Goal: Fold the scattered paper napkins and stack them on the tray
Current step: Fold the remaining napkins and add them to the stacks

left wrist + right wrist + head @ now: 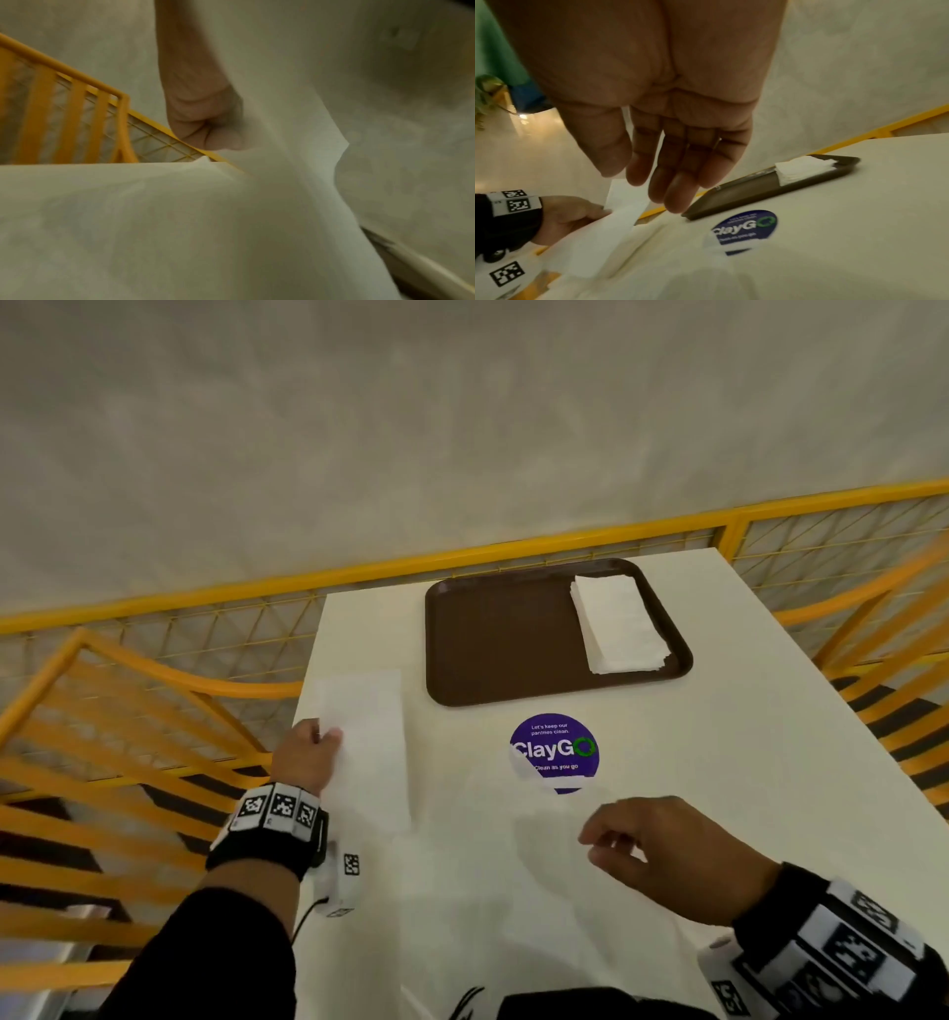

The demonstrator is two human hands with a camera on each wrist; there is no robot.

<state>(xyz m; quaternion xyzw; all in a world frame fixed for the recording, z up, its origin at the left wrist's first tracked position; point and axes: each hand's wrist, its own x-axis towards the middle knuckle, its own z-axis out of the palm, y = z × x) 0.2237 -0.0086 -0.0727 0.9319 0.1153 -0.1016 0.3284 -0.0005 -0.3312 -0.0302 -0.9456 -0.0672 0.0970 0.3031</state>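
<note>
My left hand (313, 752) pinches the left edge of a white paper napkin (367, 737) at the table's left side; the napkin lifts off the table there (598, 239) and fills much of the left wrist view (231, 223). Another thin napkin (544, 809) lies flat in the near middle, partly covering a sticker. My right hand (662, 850) hovers over that napkin's right side with fingers relaxed and empty (670, 172). A brown tray (493, 639) sits at the far end, with a stack of folded napkins (619, 624) in its right part.
A round purple ClayGo sticker (557, 747) marks the white table (744, 788) just before the tray. Yellow railings (154, 670) and chair backs stand to the left, the right and behind the table. The table's left edge runs right beside my left hand.
</note>
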